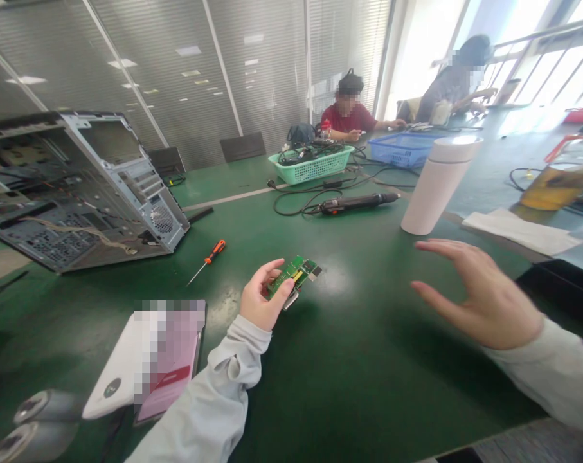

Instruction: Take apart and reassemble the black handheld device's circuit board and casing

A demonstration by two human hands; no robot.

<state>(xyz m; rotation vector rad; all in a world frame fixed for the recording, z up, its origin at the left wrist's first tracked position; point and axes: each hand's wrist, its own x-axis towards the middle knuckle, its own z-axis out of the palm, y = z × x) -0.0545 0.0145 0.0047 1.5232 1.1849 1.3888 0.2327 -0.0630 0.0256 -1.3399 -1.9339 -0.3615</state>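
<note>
My left hand (265,297) is closed around a small green circuit board (298,272), thumb on its near face, just above the green table (349,360). Dark and metal connectors stick out at the board's right end and lower edge. Off to the right, my right hand (484,296) is held in the air with thumb and fingers spread, holding nothing. Beyond it stands a pale pink bottle (429,193) with a white lid. Left of my left hand lies an orange-handled screwdriver (211,257).
An open computer case (98,186) occupies the left. Behind lie a corded electric screwdriver (358,203), a green basket (315,168) of cables and a blue basket (397,151). Phone-like devices (170,366) and tape rolls (45,418) lie front left. Two people sit at the back.
</note>
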